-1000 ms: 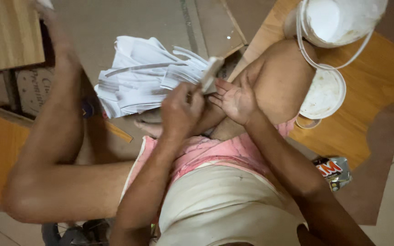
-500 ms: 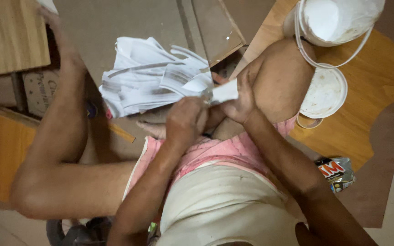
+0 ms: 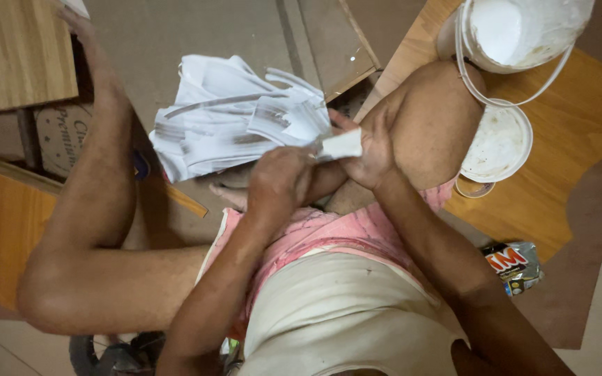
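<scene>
Small white piece (image 3: 341,145) mostly hidden betw. both hands — kind unclear, only one end shows. Left hand (image 3: 280,182) fisted on its near end; right hand (image 3: 371,150) pinched shut on the far end, over the raised knee (image 3: 433,118). Smeared white paper pile (image 3: 235,125) just beyond — white bucket (image 3: 524,31) cut off at top edge.

A small white strip of paper (image 3: 339,145) sits pinched between both hands, lying roughly level, its right end tucked under the fingers; just left of it, a heap of white paper scraps (image 3: 235,125) (smeared with grey streaks) lies crumpled and overlapping on the brown board floor, near the wooden panel's lower edge.
</scene>
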